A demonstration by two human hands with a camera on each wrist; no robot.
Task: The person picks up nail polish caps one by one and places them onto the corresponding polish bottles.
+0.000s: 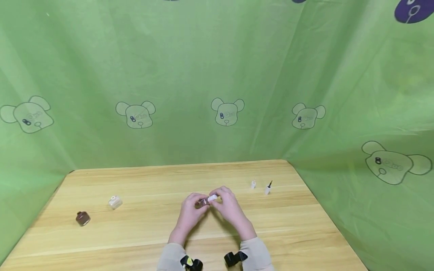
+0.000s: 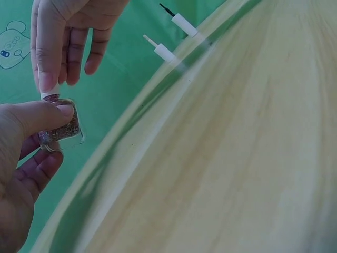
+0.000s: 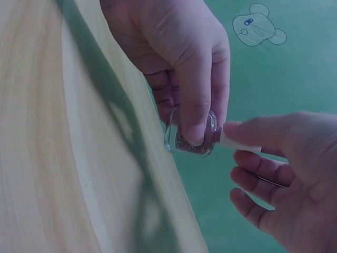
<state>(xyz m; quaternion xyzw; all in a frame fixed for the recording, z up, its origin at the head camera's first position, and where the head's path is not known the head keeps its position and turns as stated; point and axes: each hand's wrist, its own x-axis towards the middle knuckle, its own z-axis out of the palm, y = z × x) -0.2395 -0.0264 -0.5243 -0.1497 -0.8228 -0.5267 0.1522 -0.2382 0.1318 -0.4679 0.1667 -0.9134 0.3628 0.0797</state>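
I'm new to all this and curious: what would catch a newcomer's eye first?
Probably the green curtain with mouse-like faces, rising behind the wooden table. Then the small glittery bottle over the table, held by the left hand while the right hand pinches its white cap. A dark bottle and a clear bottle sit uncapped at the left, and two white brush caps stand brush-up at the right.

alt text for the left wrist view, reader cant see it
A person's left grip holds a small glittery bottle while the right grip pinches its white cap. Beyond, two white brush caps stand on a wooden table before a green curtain.
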